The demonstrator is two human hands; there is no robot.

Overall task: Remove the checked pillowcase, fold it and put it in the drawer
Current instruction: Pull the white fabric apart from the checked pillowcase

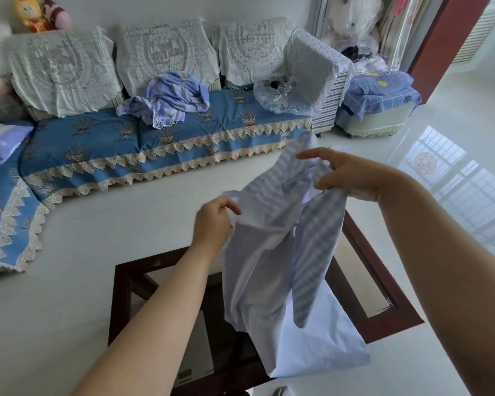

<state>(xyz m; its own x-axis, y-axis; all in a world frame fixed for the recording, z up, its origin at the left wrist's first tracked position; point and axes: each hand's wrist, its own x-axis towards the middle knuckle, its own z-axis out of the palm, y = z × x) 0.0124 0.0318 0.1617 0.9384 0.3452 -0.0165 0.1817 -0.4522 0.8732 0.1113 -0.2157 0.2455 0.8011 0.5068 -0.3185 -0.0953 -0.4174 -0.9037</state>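
The checked pillowcase [283,267], pale blue and white, hangs in the air in front of me, partly inside out with a white lining showing. My left hand [215,221] pinches its upper left edge. My right hand [346,175] grips a bunched upper part, higher and to the right. The cloth hangs down over a dark wooden coffee table with a glass top [383,318]. No drawer is visible.
A blue sofa [155,144] with lace trim runs along the back wall; crumpled blue bedding [172,98] and a plastic bag [280,94] lie on it. A pillow [3,141] sits at far left. A stool with folded bedding [380,92] stands at right. Glossy white floor surrounds the table.
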